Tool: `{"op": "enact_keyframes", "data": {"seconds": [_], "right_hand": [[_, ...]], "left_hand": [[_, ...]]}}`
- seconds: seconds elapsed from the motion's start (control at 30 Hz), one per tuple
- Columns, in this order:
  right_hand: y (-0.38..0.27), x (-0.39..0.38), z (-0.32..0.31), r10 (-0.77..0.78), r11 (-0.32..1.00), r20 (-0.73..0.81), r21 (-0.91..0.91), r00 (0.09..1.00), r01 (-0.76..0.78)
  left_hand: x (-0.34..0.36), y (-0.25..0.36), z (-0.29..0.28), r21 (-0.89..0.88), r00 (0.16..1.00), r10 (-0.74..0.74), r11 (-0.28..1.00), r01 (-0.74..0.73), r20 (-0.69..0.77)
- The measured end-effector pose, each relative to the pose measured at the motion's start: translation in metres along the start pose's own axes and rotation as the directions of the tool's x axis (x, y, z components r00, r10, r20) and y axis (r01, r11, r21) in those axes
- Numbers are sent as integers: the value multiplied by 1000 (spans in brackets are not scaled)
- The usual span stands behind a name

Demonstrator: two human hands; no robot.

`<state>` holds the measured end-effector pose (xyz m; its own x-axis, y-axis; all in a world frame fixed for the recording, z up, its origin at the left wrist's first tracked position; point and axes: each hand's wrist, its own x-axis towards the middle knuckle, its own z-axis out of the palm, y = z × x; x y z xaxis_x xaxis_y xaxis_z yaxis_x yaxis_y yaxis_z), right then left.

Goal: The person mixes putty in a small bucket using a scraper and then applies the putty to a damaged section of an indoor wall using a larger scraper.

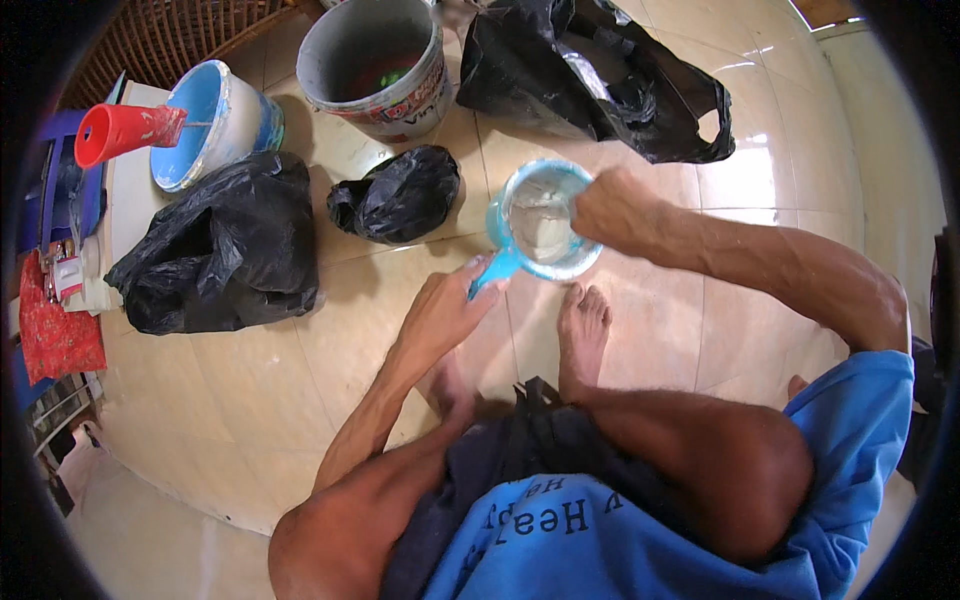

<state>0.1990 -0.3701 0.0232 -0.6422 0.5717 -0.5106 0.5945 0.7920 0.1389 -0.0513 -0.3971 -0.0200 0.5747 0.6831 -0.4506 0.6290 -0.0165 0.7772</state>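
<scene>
A light-blue plastic dipper (536, 212) with pale, thick material inside is held above the tiled floor between my bare feet. My left hand (452, 300) is closed round the dipper's handle, below and left of its cup. At the cup's right side, my right hand (610, 210) is curled with its fingers over the rim and partly inside; whatever they grip is hidden. Just left of the dipper lies a small knotted black plastic bag (395, 195).
Farther back stand a large grey bucket (365, 110) and a white-and-blue bucket (240, 140) with a red roller (125, 130) across it. Black bags (210, 250) (640, 110) lie left and back right. At the far left are a red cloth (55, 335) and wicker furniture (160, 35).
</scene>
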Motion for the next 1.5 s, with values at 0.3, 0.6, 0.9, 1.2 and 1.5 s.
{"op": "enact_keyframes", "data": {"seconds": [0.3, 0.6, 0.9, 1.2, 1.5], "right_hand": [[-12, 12, 10, 70, 992, 28, 102, 997, -72], [-10, 15, 10, -28, 1000, -18, 8, 999, 28], [-20, 14, 3, -58, 998, 51, 35, 997, 56], [-7, 1, 9, 50, 993, 95, 101, 994, -60], [0, -4, -5, 51, 999, -86, -15, 995, -52]], "left_hand": [[-1, -11, 5, -54, 999, -15, 998, 12, -50], [3, 3, -7, 30, 994, -104, 994, 103, 18], [0, 2, -7, 39, 998, -54, 998, 56, -40], [7, 5, -11, 75, 1000, -17, 997, 18, -13], [5, -5, -4, 78, 999, 40, 996, -40, 1]]}}
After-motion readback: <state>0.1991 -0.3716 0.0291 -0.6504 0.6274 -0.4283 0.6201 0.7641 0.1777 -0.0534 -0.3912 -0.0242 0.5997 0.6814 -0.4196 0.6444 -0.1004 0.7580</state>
